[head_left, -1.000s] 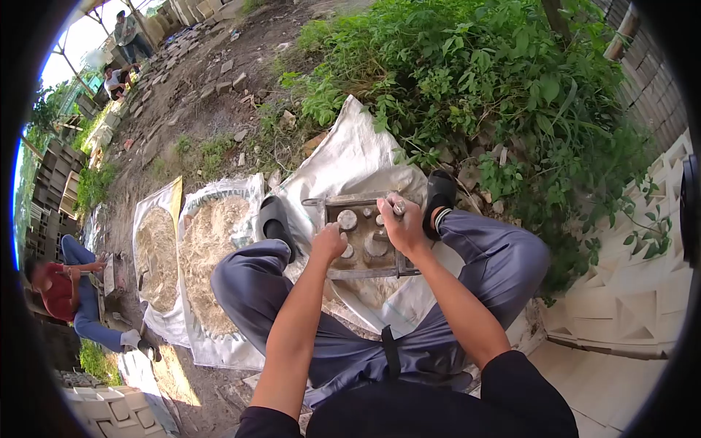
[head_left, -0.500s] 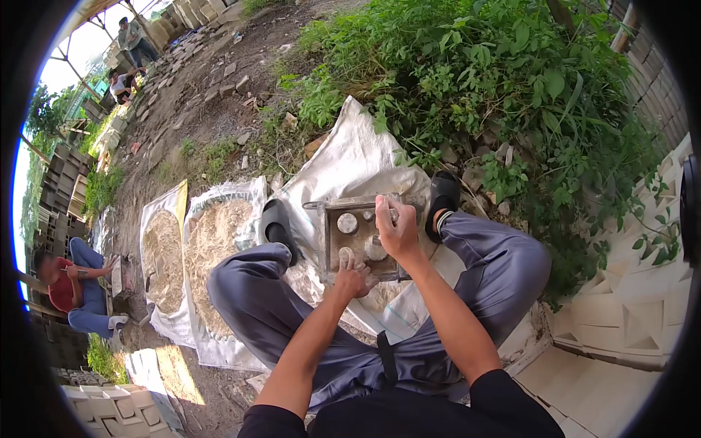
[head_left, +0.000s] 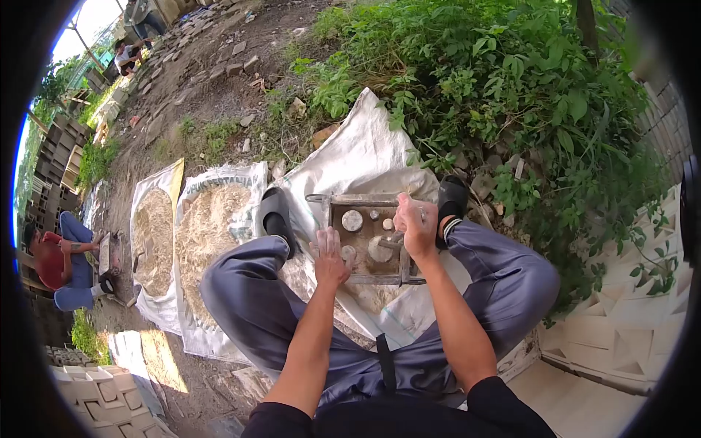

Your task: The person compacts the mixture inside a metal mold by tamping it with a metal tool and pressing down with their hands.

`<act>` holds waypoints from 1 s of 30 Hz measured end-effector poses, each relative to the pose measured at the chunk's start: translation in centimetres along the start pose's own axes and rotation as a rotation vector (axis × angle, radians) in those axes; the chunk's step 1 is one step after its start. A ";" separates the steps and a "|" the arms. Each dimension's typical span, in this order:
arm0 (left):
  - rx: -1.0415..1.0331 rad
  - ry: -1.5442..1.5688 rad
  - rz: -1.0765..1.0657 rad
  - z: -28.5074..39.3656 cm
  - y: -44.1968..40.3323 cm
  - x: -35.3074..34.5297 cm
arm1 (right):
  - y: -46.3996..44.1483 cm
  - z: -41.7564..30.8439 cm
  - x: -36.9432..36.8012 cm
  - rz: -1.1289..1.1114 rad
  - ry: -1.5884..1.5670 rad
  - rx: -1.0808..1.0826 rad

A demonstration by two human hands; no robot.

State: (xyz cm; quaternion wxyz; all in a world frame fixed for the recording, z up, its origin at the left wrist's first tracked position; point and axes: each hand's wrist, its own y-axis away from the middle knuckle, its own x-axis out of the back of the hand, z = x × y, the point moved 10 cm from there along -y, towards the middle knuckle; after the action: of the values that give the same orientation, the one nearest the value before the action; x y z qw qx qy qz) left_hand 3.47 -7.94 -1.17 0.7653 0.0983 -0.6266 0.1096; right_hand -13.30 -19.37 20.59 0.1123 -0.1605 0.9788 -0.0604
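Observation:
A rectangular wooden frame lies between my feet on a white woven sack. Inside it, brown sandy material surrounds several pale round pieces of different sizes, such as a disc near the far left corner and a larger disc nearer me. My left hand lies over the frame's left side, fingers stretched out, beside a small round piece. Over the right side, my right hand is closed around a short dark tool whose end sticks out to the left; its kind is unclear.
Two open sacks of pale, crumbly material lie to the left. A co-worker sits at far left beside a block; other people are farther back. Green plants grow ahead and right. Patterned pale blocks stand at right and lower left.
My left hand has shifted left and back, its fingers now flatter on the frame's side. My right hand has moved right, still closed. The view has turned slightly.

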 end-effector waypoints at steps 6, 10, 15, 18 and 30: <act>0.080 0.120 0.078 0.1 0.4 0.1 | 3.2 -1.9 2.1 0.366 0.201 0.091; 0.160 0.229 0.124 -0.9 0.2 0.4 | 3.5 -3.1 2.2 0.365 0.428 0.083; 0.165 0.247 0.146 -1.0 0.2 0.9 | 5.0 -2.5 2.2 0.338 0.494 0.114; 0.177 0.285 0.126 -1.1 0.0 0.7 | 5.7 -1.3 2.2 0.310 0.514 0.046; 0.175 0.317 0.167 -0.9 0.2 1.8 | 6.9 0.3 2.0 0.274 0.580 0.132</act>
State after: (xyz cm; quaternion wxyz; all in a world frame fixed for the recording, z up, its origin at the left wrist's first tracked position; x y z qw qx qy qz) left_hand 4.62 -7.40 0.41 0.8313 0.0936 -0.4922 0.2405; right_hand -17.13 -13.50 18.82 -0.1538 0.0041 0.9765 -0.1511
